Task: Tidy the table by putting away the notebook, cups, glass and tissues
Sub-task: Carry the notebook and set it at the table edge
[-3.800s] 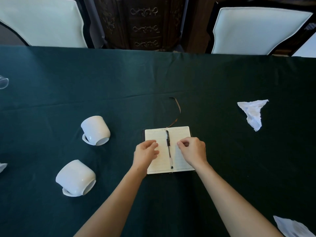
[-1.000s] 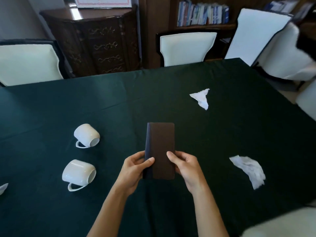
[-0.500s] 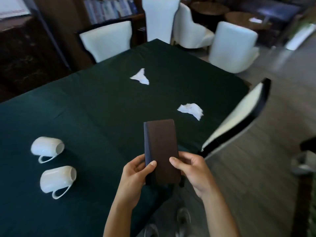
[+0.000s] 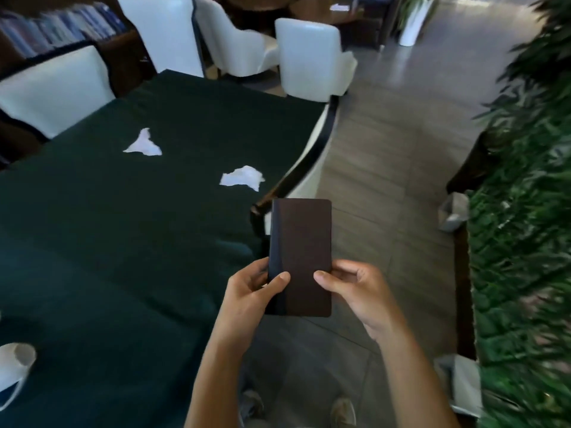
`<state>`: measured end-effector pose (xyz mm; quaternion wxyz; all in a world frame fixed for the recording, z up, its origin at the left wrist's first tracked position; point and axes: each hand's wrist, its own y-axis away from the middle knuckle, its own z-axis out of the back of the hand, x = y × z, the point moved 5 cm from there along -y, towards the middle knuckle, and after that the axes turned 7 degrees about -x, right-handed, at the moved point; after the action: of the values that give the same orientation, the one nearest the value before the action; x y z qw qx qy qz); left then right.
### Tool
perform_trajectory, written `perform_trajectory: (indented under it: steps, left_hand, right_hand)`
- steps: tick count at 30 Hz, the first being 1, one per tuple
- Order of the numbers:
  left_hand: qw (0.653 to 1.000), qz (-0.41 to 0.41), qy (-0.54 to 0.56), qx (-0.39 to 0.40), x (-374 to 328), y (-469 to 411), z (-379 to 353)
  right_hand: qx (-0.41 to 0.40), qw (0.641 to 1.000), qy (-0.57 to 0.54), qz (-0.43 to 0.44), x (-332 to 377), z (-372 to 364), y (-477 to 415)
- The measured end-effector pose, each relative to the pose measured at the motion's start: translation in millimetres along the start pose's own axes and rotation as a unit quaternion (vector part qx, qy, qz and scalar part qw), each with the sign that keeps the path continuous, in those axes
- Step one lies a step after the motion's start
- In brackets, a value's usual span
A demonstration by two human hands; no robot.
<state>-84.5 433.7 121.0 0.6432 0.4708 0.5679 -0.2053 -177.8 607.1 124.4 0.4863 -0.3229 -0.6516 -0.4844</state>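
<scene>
A closed brown notebook [image 4: 304,248] with a dark spine is held upright in front of me, over the floor just past the table's right edge. My left hand [image 4: 253,291] grips its lower left side and my right hand [image 4: 355,288] grips its lower right side. Two crumpled white tissues lie on the dark green tablecloth [image 4: 108,242]: one tissue [image 4: 142,145] farther back, another tissue [image 4: 242,177] near the right edge. A white cup [image 4: 14,366] lies on its side at the far left, partly cut off. The glass is out of view.
White chairs [image 4: 55,88] stand around the table, one chair [image 4: 306,156] tucked at its right side. Grey tiled floor [image 4: 386,180] opens to the right. A green hedge wall [image 4: 525,242] runs along the far right, with small grey bins [image 4: 452,211] by it. My shoes [image 4: 343,412] show below.
The notebook was closed and lifted off the table. My view has swung right, so the notebook and both hands are now past the table edge and one cup has left view.
</scene>
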Motion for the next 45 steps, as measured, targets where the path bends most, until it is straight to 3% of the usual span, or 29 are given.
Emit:
perform_trajectory:
  steps: [10, 18, 28, 45]
  left_hand:
    - [0.999, -0.01, -0.025, 0.048, 19.8, 13.1, -167.6]
    - [0.993, 0.0, -0.044, 0.106, 31.4, -2.2, -257.1]
    - [0.988, 0.02, -0.048, 0.146, 15.7, -83.4, -336.0]
    - [0.985, 0.002, -0.01, 0.173, -84.5, -288.6, -430.4]
  right_hand:
    - [-0.077, 0.997, -0.02, 0.014, 14.6, 165.4, 12.9]
    - [-0.135, 0.989, -0.063, -0.006, 11.7, 249.7, 5.9]
    - [-0.204, 0.975, -0.089, -0.023, 26.2, 304.8, -70.0]
    - [-0.224, 0.971, -0.079, -0.001, 128.4, 337.2, -288.8]
